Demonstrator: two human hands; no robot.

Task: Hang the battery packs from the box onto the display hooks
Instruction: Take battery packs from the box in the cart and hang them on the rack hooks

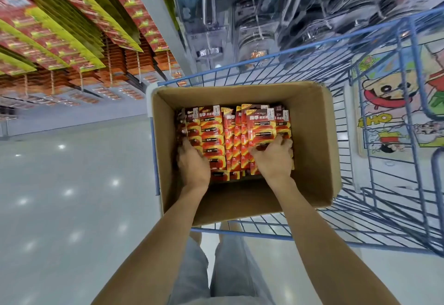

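An open cardboard box (pixel 312 136) sits in a blue wire cart (pixel 374 211). Its bottom is packed with red and yellow battery packs (pixel 216 134) standing in rows. Both my hands are down inside the box. My left hand (pixel 193 162) lies on the left rows with its fingers curled into the packs. My right hand (pixel 274 156) grips a bunch of packs on the right rows, fingers curled over their lower edges. To the upper left, display hooks (pixel 81 81) carry rows of hanging red and yellow battery packs.
A grey shelf upright (pixel 153 13) separates the battery display from clear blister packs of dark goods (pixel 259 16) hanging above the cart. A cartoon-printed mat (pixel 389 102) lies beside the cart at right. Glossy grey floor (pixel 72 196) spreads to the left.
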